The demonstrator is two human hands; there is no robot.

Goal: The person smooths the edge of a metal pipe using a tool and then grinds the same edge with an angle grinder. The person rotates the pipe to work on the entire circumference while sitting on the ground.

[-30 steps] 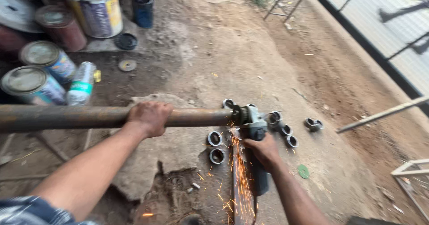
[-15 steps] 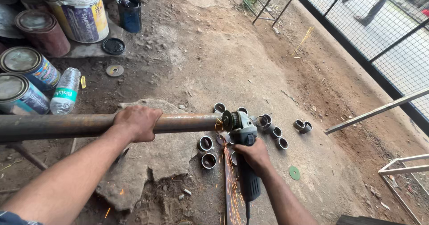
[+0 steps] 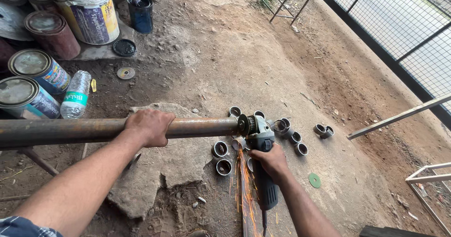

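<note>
1. right now the left hand (image 3: 149,126) is wrapped over the top of a rusty round steel pipe (image 3: 70,131), fingers curled tight around it, likely to pin it against the grinder's push.
2. pipe lies level across the view above the ground, free end at mid-frame.
3. right hand (image 3: 270,161) grips the body of a grey angle grinder (image 3: 260,159), fingers closed round it; disc sits at the pipe's end, orange sparks (image 3: 245,194) falling straight down.
4. short cut pipe rings (image 3: 282,129) lie scattered on the dirt just past the cut, hollow, bright-edged.
5. flat stone slab (image 3: 159,171) under the pipe; paint cans (image 3: 28,84), a plastic bottle (image 3: 75,95) and a bucket (image 3: 87,11) stand well apart at left.
</note>
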